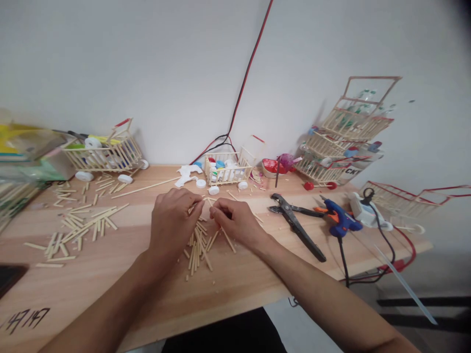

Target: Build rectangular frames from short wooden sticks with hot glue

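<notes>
Carts made of thin pale sticks line the wall. The middle cart (227, 177), on white wheels (213, 190), is filled with bottle caps (220, 164), white and blue among them. The left cart (103, 162) holds a white roll (93, 142) and a jumble hard to make out. At right, carts are stacked in a tower (326, 147), with clear bottles (364, 95) in the top one. A small bowl (270, 174) with red inside sits between the tower and the middle cart.

Short wooden sticks (197, 247) lie in a loose, criss-crossed heap on the table (91, 284) beneath the hands; they are pale, straight and slim. More are scattered to the left. The left hand (172, 215) and right hand (237, 220) nearly meet above the heap, each with thumb and fingertips drawn together. A pale stick end (209, 201) shows between them; which hand grips it, I cannot tell.
</notes>
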Demonstrator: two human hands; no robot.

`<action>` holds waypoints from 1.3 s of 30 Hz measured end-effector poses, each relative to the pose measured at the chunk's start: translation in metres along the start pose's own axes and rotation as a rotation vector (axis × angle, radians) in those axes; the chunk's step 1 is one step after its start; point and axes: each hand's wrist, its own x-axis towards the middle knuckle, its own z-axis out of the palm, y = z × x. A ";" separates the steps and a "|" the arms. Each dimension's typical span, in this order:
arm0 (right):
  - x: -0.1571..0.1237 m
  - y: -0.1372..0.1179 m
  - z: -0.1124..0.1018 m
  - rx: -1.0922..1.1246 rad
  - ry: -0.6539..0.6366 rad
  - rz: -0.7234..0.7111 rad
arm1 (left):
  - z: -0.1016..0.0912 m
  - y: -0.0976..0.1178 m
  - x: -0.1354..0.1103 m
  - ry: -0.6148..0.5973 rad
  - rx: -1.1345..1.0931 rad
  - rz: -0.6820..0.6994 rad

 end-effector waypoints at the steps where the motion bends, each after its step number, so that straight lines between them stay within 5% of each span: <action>1: 0.000 0.000 0.000 -0.004 0.006 0.002 | 0.000 0.000 0.000 0.003 -0.001 0.000; 39: -0.001 -0.001 -0.001 -0.037 0.020 0.010 | 0.000 0.001 0.000 0.010 -0.004 -0.005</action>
